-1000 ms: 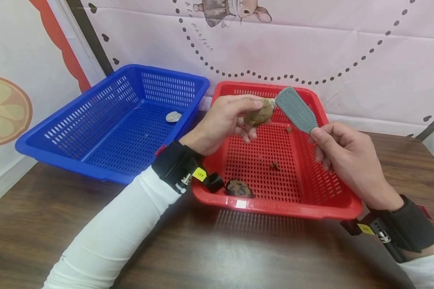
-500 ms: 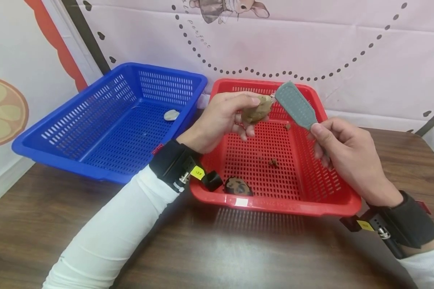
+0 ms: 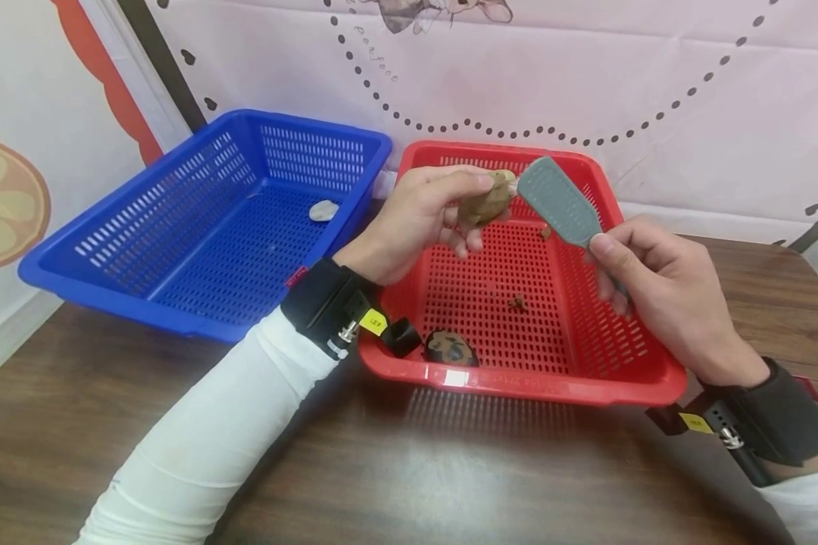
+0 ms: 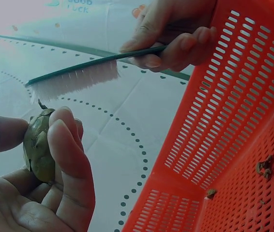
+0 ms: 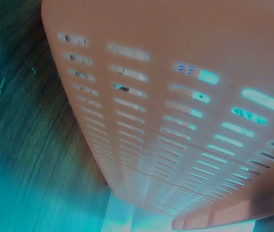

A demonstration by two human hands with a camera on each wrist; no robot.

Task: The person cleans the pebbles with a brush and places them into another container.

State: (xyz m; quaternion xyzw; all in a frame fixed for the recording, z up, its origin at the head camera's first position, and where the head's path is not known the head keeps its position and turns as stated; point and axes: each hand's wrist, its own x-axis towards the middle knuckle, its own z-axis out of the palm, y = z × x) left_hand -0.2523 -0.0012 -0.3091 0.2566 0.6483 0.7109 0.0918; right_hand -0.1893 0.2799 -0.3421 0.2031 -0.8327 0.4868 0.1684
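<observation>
In the head view, my left hand [image 3: 419, 216] holds a mud-coated stone [image 3: 482, 206] above the red basket [image 3: 518, 390], pinched between thumb and fingers. My right hand [image 3: 682, 291] grips the handle of a grey-green brush [image 3: 560, 200]. Its pale bristles [image 4: 76, 82] show in the left wrist view, where they face the top end of the stone [image 4: 40, 145]; contact there is hard to tell. A dark stone with brown mud patches [image 3: 450, 348] lies in the red basket's near left corner. The right wrist view shows only the basket's outer wall [image 5: 127, 111], not the hand.
A blue basket [image 3: 116, 314] stands to the left, with one whitish stone [image 3: 323, 210] inside. Small mud crumbs [image 3: 517, 303] lie on the red basket's floor. Both baskets rest on a brown wooden table [image 3: 382, 484], with printed cloth [image 3: 620, 91] behind.
Both hands keep their hold on the stone and the brush. The brush and stone shift only slightly against each other; the whole head view drifts a little.
</observation>
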